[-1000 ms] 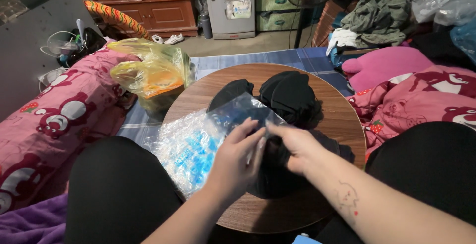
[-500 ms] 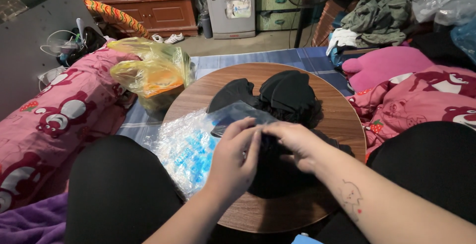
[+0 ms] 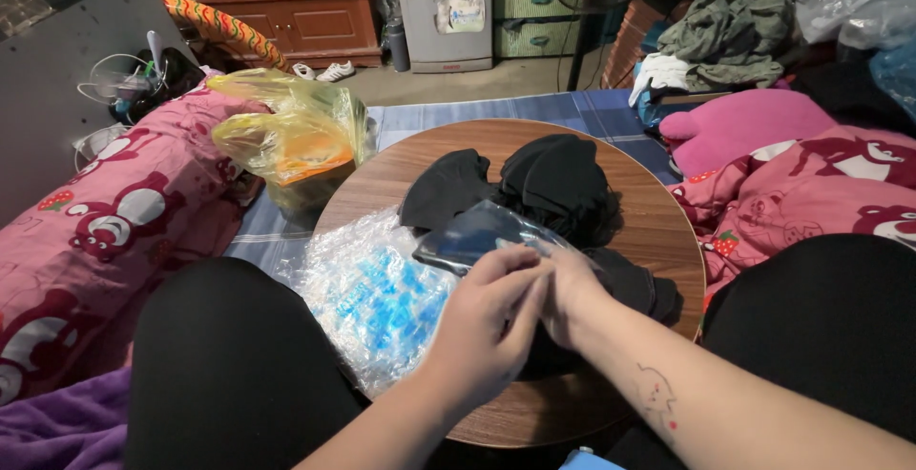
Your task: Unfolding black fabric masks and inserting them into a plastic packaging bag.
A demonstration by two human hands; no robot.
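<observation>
left hand (image 3: 487, 322) pinches clear plastic sleeve (image 3: 477, 233) at frame centre, dark cloth inside | right hand (image 3: 572, 289) grips same sleeve's near edge | black cloth pile (image 3: 558, 179) above, on round wooden table (image 3: 658, 222) | bag of clear-blue packets (image 3: 377, 298) left-centre | yellow plastic bag (image 3: 291, 136) upper left, orange contents

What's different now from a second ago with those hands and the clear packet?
Both hands, left hand and right hand, keep hold of the clear packet and have drawn closer together over it. The black garments, bubble wrap and yellow bag stayed put.
</observation>
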